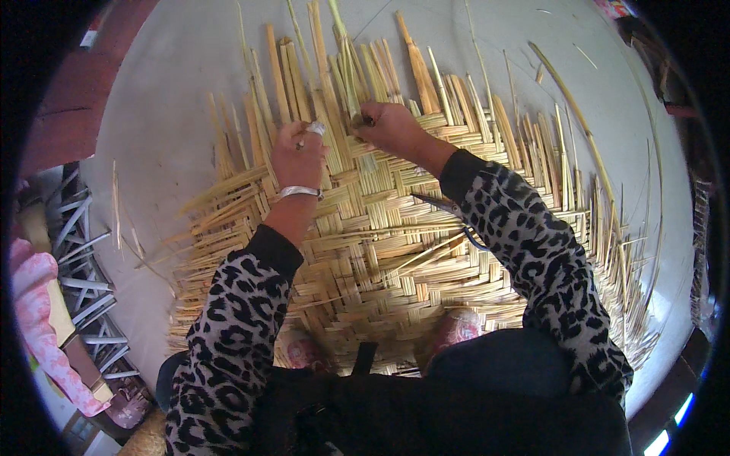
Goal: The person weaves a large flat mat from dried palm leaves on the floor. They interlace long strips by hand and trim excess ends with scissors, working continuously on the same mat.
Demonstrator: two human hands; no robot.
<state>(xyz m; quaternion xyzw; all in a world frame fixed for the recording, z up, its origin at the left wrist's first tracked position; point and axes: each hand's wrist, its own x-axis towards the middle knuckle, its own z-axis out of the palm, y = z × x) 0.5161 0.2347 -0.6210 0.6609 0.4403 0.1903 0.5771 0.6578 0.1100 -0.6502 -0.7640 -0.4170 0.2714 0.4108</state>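
Observation:
A mat of split reed strips (pixel 365 199), woven in a crisscross pattern, lies on the floor under my arms, its loose ends sticking out at the far side. My right hand (pixel 395 133) is closed around a bundle of greenish reed strips (pixel 349 85) at the mat's far edge. Just left of it, my left hand (pixel 298 156) bends its fingers down over the strips; white tape wraps one finger, and what those fingers hold is hidden. Scissors (pixel 437 204) with blue handles lie on the weave, partly covered by my right forearm.
My shoes (pixel 458 327) stand on the mat's near part. Long loose reeds (pixel 585 129) curve along the right side. At the left are a metal rack (pixel 85 285), a pink cloth (pixel 46 304) and a red-brown surface (pixel 72 99). Grey floor (pixel 152 144) surrounds the mat.

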